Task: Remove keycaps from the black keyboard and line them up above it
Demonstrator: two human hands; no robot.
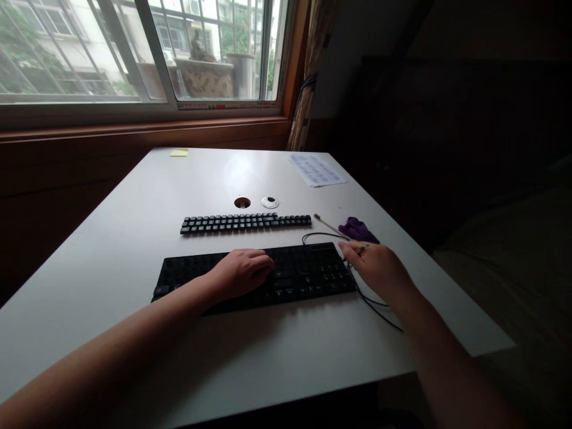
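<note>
- Black plastic keyboard [313,262] lies directly under the left hand [248,271], its long axis running roughly from 9 to 3 o'clock; the left hand sits over its middle, while the right hand [375,265] is nearer the far right corner, at about 2 o'clock.
- Left fingers curl loosely and rest on the keys; whether they pinch anything underneath, I cannot tell.
- Right thumb and forefinger come almost together, with something small and dark showing by them; what it is, and whether it is held, cannot be made out.
- Pale stick [330,226], thin and dark-tipped, slants out from the right fingertips towards 10 o'clock; it may be gripped or may simply lie behind them.
- Black cable [326,233] loops around the keyboard's right end, one run trailing off towards 4 o'clock.
- Purple cloth [355,228] lies crumpled just beyond the right hand, between 11 and 12 o'clock.
- Black key caps [245,222] sit in rows at 12 o'clock from the left hand, apart from the keyboard and nearly parallel to it.
- White table [111,250] farther out bears a round hole [242,203] at 12 o'clock from the left hand, printed sheets [317,170] at 11 o'clock from the right, and a yellow note [179,152] at 11 o'clock from the left.
</note>
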